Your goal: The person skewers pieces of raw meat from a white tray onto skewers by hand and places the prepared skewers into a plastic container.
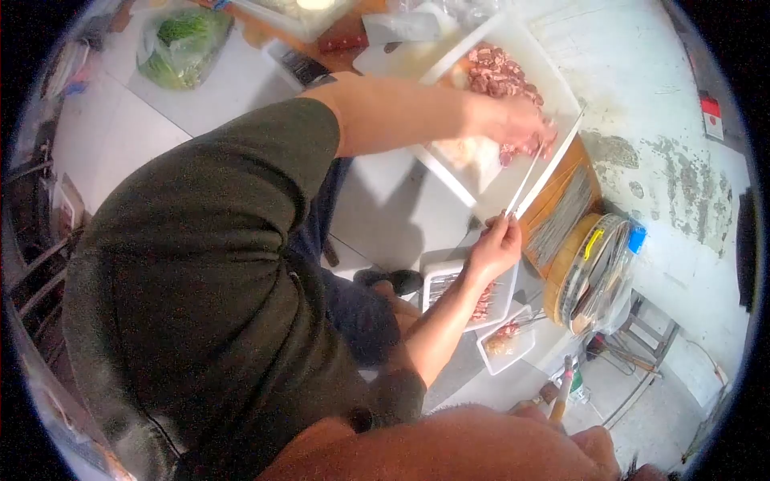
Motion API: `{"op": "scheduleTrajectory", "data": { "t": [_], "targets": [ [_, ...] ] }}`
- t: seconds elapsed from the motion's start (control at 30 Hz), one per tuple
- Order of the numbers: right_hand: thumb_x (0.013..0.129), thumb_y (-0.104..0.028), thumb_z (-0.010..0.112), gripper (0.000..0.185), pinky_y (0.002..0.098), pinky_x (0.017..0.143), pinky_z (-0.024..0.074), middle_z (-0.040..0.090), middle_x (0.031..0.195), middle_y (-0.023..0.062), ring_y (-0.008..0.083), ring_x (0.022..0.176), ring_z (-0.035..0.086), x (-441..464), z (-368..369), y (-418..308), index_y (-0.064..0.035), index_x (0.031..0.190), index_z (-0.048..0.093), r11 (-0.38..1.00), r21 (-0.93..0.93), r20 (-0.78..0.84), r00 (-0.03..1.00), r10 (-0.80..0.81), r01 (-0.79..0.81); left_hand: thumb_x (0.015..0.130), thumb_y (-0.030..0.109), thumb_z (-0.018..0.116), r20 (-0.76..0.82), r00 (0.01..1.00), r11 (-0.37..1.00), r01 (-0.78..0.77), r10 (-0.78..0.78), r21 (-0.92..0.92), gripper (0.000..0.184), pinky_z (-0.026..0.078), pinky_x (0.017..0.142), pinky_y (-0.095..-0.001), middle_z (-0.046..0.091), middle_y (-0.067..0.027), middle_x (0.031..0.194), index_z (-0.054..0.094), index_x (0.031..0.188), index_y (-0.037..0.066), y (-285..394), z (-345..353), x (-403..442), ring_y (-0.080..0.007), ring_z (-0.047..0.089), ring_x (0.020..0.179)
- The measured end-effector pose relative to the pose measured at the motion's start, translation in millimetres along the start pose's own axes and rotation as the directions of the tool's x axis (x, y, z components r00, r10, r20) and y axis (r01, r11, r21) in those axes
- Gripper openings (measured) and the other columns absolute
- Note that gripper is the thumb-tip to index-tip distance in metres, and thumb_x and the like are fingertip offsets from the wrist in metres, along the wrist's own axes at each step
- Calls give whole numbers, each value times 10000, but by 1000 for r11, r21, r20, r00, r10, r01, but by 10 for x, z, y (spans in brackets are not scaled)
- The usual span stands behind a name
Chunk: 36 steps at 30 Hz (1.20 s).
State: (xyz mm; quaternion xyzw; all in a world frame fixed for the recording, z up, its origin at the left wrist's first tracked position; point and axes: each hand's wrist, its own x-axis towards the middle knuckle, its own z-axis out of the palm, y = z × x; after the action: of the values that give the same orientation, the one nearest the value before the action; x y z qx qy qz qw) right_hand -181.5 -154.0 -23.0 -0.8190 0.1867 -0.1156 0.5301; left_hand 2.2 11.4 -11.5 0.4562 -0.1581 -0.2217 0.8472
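Note:
Below me is a white tray (451, 183) with small chunks of red meat (493, 68) and some pale pieces (473, 156). My left hand (517, 124) is over the meat, its fingers closed and partly blurred, around what looks like a piece of meat. My right hand (495, 250) is closed at the tray's near corner, pinching one end of a thin skewer (526, 183). The skewer's far end reaches up to my left fingertips. How far the piece sits on the skewer is hidden by my fingers.
Many loose skewers (561, 215) lie on a wooden board beside the tray. Next to them is a round container (571, 276). Filled skewers rest in a white box (507, 298); a smaller tray (521, 346) holds food. A cleaver (401, 28) and bagged greens (180, 44) lie farther off.

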Motion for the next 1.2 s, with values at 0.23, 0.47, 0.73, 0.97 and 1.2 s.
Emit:
{"op": "scheduleTrajectory", "data": {
  "t": [0.23, 0.47, 0.73, 0.97, 1.2],
  "targets": [
    [917, -104, 536, 159, 199, 480, 330, 555, 673, 1, 40, 525, 418, 45, 59, -149, 29, 877, 614, 999, 40, 79, 997, 3, -6, 869, 147, 572, -91, 988, 991, 116, -121, -60, 158, 504, 694, -335, 645, -92, 929, 621, 933, 12, -16, 280, -111, -181, 590, 764],
    [939, -115, 536, 154, 185, 480, 322, 572, 701, 8, 37, 520, 415, 40, 89, -139, 20, 904, 603, 993, 117, 83, 996, 27, -36, 875, 229, 589, 11, 998, 994, 55, -57, 91, 201, 478, 553, -356, 641, -59, 905, 633, 967, 56, -63, 100, -6, -186, 582, 777],
    [946, -107, 533, 108, 174, 480, 336, 573, 716, 16, 42, 553, 448, -10, 36, -94, -6, 950, 571, 948, 248, 175, 972, 157, -197, 864, 278, 602, -72, 982, 978, 180, -173, 106, 231, 439, 499, -344, 650, -52, 843, 650, 944, 66, -138, 178, -67, -162, 585, 744],
    [927, -108, 538, 128, 203, 495, 333, 563, 691, 0, 50, 564, 426, -83, -298, -87, 0, 876, 585, 992, -55, 105, 987, 121, -116, 817, 274, 622, -62, 990, 900, 140, -126, 413, 239, 471, 539, -347, 641, -60, 746, 676, 834, 42, -452, 51, 19, -162, 598, 647],
    [916, -112, 533, 141, 219, 548, 346, 582, 745, 21, 63, 619, 445, -72, -472, -92, -5, 846, 592, 991, 34, 61, 990, 124, -127, 762, 87, 559, -348, 937, 24, 347, 35, 937, 193, 529, 687, -442, 677, -189, 872, 708, 853, 4, -413, -1132, 754, -324, 662, 798]
  ]
}}
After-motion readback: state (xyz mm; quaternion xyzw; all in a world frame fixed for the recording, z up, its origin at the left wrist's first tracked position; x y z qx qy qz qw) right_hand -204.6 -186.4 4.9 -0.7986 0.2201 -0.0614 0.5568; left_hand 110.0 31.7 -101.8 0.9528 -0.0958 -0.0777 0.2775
